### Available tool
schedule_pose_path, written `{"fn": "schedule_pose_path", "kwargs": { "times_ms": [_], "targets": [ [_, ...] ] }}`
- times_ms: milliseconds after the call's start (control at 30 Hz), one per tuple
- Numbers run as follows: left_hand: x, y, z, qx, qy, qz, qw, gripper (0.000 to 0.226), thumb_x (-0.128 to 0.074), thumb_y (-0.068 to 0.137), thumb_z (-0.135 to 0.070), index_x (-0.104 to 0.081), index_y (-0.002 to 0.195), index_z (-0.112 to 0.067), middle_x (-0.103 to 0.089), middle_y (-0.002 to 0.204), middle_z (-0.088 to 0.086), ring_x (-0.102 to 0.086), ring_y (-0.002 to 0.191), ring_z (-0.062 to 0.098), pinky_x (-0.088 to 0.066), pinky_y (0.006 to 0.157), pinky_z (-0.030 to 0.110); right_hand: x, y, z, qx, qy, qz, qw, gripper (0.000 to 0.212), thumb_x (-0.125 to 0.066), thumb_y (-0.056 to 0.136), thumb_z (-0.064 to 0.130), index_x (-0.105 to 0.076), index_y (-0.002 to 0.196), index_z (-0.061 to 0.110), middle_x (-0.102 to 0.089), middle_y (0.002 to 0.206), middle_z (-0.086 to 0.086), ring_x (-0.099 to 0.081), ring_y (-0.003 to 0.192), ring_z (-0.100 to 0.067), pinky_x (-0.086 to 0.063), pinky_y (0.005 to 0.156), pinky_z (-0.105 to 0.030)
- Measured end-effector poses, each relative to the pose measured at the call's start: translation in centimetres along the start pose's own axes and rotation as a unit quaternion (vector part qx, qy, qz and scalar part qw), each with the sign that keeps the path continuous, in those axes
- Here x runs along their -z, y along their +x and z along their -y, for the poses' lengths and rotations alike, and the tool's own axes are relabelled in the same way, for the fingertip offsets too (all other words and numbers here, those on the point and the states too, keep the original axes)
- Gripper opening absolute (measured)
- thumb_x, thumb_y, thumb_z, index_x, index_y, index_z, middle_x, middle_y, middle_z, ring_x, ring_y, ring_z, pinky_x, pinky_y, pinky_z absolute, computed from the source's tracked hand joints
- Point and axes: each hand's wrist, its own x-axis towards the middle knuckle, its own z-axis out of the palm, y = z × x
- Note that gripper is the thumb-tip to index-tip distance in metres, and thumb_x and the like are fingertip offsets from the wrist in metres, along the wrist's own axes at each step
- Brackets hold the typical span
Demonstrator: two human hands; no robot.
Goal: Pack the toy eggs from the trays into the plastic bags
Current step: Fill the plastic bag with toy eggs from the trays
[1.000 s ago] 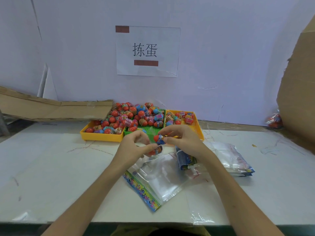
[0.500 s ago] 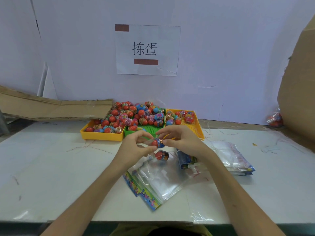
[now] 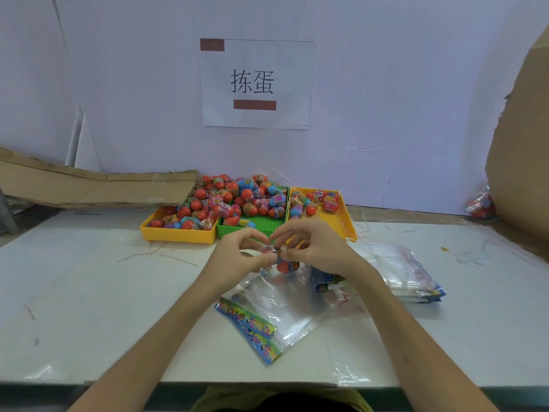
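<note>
Three trays stand side by side at the back of the table: a yellow tray point(image 3: 178, 234), a green tray point(image 3: 261, 223) and a second yellow tray point(image 3: 341, 221), all holding several toy eggs point(image 3: 246, 194). A clear plastic bag point(image 3: 276, 304) with a colourful printed edge lies in front of me, its mouth toward the trays. My left hand point(image 3: 237, 257) pinches the bag's mouth. My right hand point(image 3: 312, 248) pinches a toy egg point(image 3: 274, 251) at that mouth. Another egg point(image 3: 286, 266) lies just inside the bag.
A stack of empty plastic bags point(image 3: 401, 269) lies to the right of my hands. Flat cardboard point(image 3: 89, 185) leans at the back left, and a big cardboard sheet point(image 3: 523, 144) stands at the right. A bag of eggs point(image 3: 481, 206) sits by it. A paper sign point(image 3: 257, 83) hangs on the wall.
One egg has dropped from my fingers into the bag's mouth. Both hands stayed close together there, with the second egg still pinched.
</note>
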Motion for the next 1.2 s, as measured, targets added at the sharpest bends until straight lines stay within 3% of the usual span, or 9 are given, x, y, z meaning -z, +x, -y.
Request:
{"fn": "schedule_pose_path", "kwargs": {
  "times_ms": [333,467,567,700,800,933,1033,1100,1200],
  "targets": [
    [0.0,-0.1,0.0,0.019,0.006,0.005,1.000,0.017,-0.081,0.085,-0.015,-0.071,0.099,-0.018,-0.078,0.088,-0.002,-0.073,0.079,0.009,-0.058,0.062,0.022,0.0,-0.3,0.2,0.024,0.110,-0.009,0.994,0.038,-0.059,0.094,-0.005,-0.072,0.111,0.027,-0.079,0.093,-0.002,-0.074,0.090,-0.022,-0.059,0.091,-0.040],
    [0.0,-0.1,0.2,0.041,0.026,-0.029,0.998,0.014,-0.077,0.089,-0.023,-0.069,0.100,-0.018,-0.076,0.088,-0.001,-0.073,0.071,0.010,-0.055,0.062,0.024,0.1,-0.2,-0.4,0.001,0.005,-0.082,0.997,0.018,-0.069,0.093,0.015,-0.074,0.100,0.031,-0.075,0.088,0.007,-0.068,0.086,-0.009,-0.054,0.080,-0.027],
    [0.2,0.0,0.4,0.073,0.033,-0.032,0.996,0.014,-0.073,0.092,-0.023,-0.067,0.104,-0.017,-0.078,0.089,0.001,-0.072,0.067,0.010,-0.044,0.053,0.013,0.2,-0.3,-0.8,-0.012,-0.079,-0.074,0.994,0.007,-0.069,0.092,0.028,-0.076,0.094,0.026,-0.071,0.086,0.012,-0.065,0.084,-0.008,-0.054,0.080,-0.034],
    [0.2,-0.1,0.3,0.074,0.034,-0.023,0.996,0.018,-0.076,0.088,-0.009,-0.068,0.104,-0.015,-0.077,0.087,0.006,-0.070,0.061,0.010,-0.043,0.049,0.010,0.1,0.0,-1.2,-0.055,-0.223,-0.031,0.973,0.025,-0.058,0.097,0.047,-0.076,0.092,0.029,-0.059,0.084,0.018,-0.052,0.087,-0.008,-0.036,0.091,-0.043],
    [0.3,-0.1,0.0,0.038,0.034,-0.033,0.998,0.019,-0.076,0.087,-0.006,-0.068,0.100,-0.017,-0.076,0.087,0.006,-0.070,0.064,0.012,-0.050,0.054,0.017,0.2,0.0,-1.3,-0.061,-0.225,-0.021,0.972,0.035,-0.049,0.100,0.050,-0.076,0.089,0.030,-0.056,0.085,0.013,-0.044,0.088,-0.005,-0.025,0.087,-0.040],
    [0.3,-0.1,-0.3,-0.020,0.018,-0.068,0.997,0.017,-0.072,0.090,-0.003,-0.067,0.098,-0.017,-0.072,0.087,0.004,-0.073,0.069,0.017,-0.059,0.061,0.028,0.4,-0.1,-1.0,-0.047,-0.166,-0.023,0.985,0.043,-0.045,0.103,0.050,-0.073,0.084,0.024,-0.065,0.081,0.004,-0.054,0.084,-0.011,-0.033,0.085,-0.041],
    [0.2,-0.2,-0.5,-0.060,0.005,-0.099,0.993,0.018,-0.069,0.092,0.000,-0.067,0.098,-0.016,-0.071,0.086,0.003,-0.073,0.073,0.018,-0.060,0.062,0.029,0.4,-0.3,-0.8,-0.023,-0.105,-0.041,0.993,0.031,-0.053,0.102,0.043,-0.072,0.086,0.024,-0.068,0.083,0.008,-0.059,0.080,-0.008,-0.046,0.079,-0.033],
    [0.3,-0.1,-0.6,-0.083,-0.009,-0.120,0.989,0.019,-0.068,0.092,0.001,-0.067,0.096,-0.017,-0.071,0.086,0.002,-0.073,0.075,0.018,-0.061,0.063,0.030,0.3,-0.4,-0.7,-0.014,-0.062,-0.071,0.995,0.016,-0.058,0.100,0.039,-0.071,0.097,0.031,-0.070,0.092,0.015,-0.061,0.085,-0.002,-0.048,0.073,-0.015],
    [0.3,-0.1,-0.7,-0.110,-0.031,-0.143,0.983,0.018,-0.068,0.092,0.001,-0.068,0.095,-0.016,-0.071,0.088,0.003,-0.073,0.079,0.018,-0.061,0.070,0.032,0.3,-0.3,-0.7,-0.026,-0.032,-0.089,0.995,0.021,-0.058,0.100,0.042,-0.066,0.117,0.034,-0.067,0.098,0.019,-0.062,0.089,0.002,-0.048,0.069,-0.009]
  ]
}}
